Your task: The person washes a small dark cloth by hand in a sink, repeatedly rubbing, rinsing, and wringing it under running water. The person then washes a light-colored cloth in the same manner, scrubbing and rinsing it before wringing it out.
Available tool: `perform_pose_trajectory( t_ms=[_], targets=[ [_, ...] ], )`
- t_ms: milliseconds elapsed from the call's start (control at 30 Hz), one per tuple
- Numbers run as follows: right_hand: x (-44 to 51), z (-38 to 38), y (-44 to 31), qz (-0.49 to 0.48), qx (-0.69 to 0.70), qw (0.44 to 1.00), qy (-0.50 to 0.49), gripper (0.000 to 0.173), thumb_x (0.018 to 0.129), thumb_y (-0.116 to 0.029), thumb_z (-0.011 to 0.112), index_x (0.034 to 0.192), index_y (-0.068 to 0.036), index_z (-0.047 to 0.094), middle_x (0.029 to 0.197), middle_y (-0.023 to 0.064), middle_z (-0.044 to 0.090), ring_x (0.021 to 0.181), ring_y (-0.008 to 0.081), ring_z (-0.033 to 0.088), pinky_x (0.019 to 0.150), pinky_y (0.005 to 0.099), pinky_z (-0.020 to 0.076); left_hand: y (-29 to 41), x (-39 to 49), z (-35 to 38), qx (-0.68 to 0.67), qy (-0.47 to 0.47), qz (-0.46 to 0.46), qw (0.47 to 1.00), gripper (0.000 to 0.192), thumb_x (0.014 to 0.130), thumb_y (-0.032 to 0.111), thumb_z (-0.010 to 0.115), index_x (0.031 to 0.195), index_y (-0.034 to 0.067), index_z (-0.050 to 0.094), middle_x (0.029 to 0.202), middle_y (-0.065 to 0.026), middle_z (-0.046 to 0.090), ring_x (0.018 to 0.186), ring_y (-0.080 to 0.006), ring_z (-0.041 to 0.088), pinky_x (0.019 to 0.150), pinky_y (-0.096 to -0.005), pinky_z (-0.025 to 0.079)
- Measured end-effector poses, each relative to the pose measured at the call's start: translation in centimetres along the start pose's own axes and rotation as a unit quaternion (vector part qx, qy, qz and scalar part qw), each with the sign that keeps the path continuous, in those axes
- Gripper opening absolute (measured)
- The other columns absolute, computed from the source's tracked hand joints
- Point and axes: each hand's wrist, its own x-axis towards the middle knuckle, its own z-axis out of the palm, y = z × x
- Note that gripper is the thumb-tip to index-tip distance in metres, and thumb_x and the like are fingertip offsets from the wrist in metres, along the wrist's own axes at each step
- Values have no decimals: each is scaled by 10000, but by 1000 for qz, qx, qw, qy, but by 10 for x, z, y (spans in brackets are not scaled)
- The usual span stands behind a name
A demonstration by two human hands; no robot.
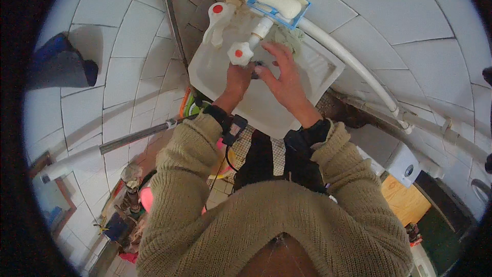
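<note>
My left hand [237, 80] is over the white sink [265, 117], its fingers largely hidden beneath a white tap knob [240, 53] with a red centre. To its right my right hand [285, 79] has its fingers apart, curved toward the left one. Between the two shows a small dark thing [256, 70], close to my right thumb tip; whether either hand holds it is unclear. Just beyond my right fingers, a pale green cloth [290, 40] lies at the sink's back. A blue soap dish [305, 10] with a white soap bar [277, 0] sits above.
A white lever tap [217, 25] stands left of the knob. One white pipe [346, 52] runs along the tiled wall at right. Some metal pole [134, 138] crosses at left, and a dark cloth [63, 65] hangs on the left wall. A cable trails from my left wrist.
</note>
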Motion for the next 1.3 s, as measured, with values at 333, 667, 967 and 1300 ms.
perform_pose_trajectory(
  t_ms=[333, 667, 967, 1300],
  targets=[
    [55, -18, -78, -219, -329, 892, -218, 435, 766, -149, 654, 1158, -61, 488, 1011, 125, 519, 875, 304, 578, 722, 400, 515, 13, -16, -29, 40, -37, 3, 999, 171, 781, 11, 589, 948, -15, 562, 787, -96, 613, 670, -174, 574, 588, -306, 478],
    [28, 2, -58, -142, -234, 960, -56, 366, 801, -236, 625, 1092, -40, 519, 992, 143, 571, 889, 291, 592, 727, 405, 502, 17, -35, -27, 18, 8, 48, 999, 206, 781, 11, 612, 986, 20, 588, 879, -101, 614, 769, -199, 583, 738, -321, 480],
    [-54, 40, 62, 426, 699, 572, -58, 402, 944, -347, 464, 1262, -99, 459, 1152, 117, 557, 1014, 260, 566, 867, 389, 469, 36, -100, 9, 17, -66, 92, 993, 183, 881, 138, 566, 1042, 54, 582, 960, -42, 620, 865, -138, 570, 753, -293, 468],
    [-51, 44, 40, 433, 680, 591, 29, 303, 924, -205, 520, 1209, -106, 536, 1130, 33, 583, 963, 174, 564, 840, 345, 469, 5, -59, 33, 96, 90, -2, 991, 321, 880, 166, 480, 1143, -3, 554, 1213, -136, 535, 1085, -230, 511, 937, -348, 397]
  ],
)
